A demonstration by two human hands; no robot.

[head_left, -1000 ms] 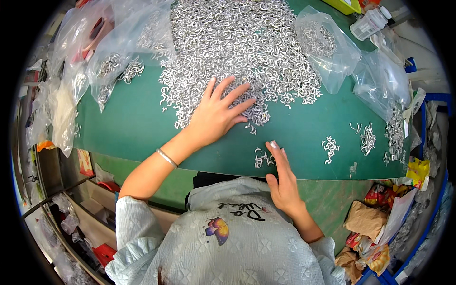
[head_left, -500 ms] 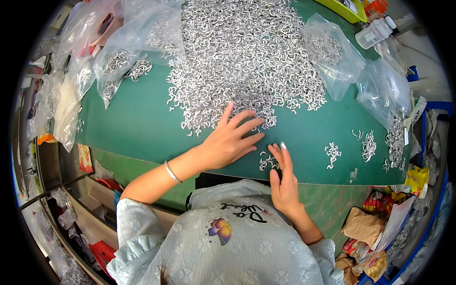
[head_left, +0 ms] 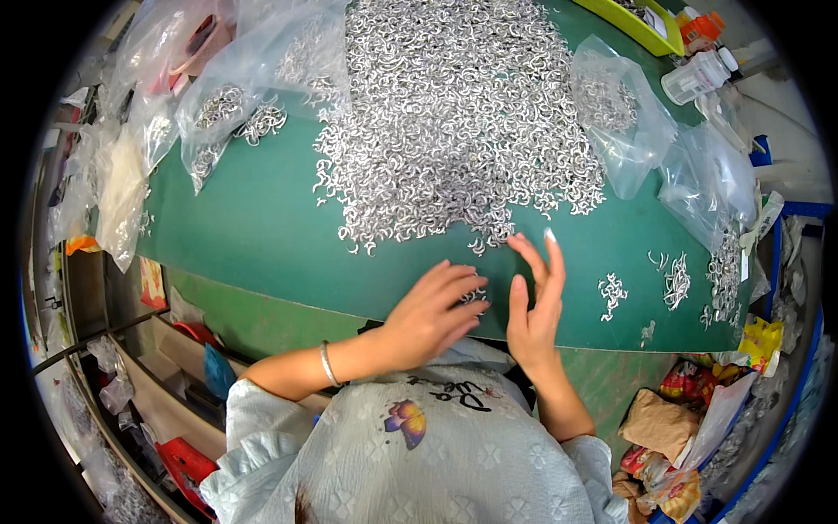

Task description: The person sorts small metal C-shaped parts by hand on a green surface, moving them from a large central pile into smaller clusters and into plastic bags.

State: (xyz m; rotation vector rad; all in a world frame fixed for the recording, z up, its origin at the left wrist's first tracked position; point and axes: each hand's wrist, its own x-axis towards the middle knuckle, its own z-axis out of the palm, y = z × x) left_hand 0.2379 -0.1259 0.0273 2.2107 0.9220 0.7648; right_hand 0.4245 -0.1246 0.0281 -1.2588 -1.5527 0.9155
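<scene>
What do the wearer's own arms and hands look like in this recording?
The left hand and right hand are ungloved. A slim, silver-coloured bangle circles the left wrist; none shows on the right. The left sleeve and right sleeve are loose, pale grey-blue, puckered fabric, leaving both forearms bare.

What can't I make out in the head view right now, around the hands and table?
- Small cluster of metal pieces, head view: partly hidden by the left hand; count and whether any are gripped unclear.
- Large heap, head view: far end cut off by the top edge; overlapping pieces too small to count.
- Yellow tray, head view: cut off by the top edge.
</scene>
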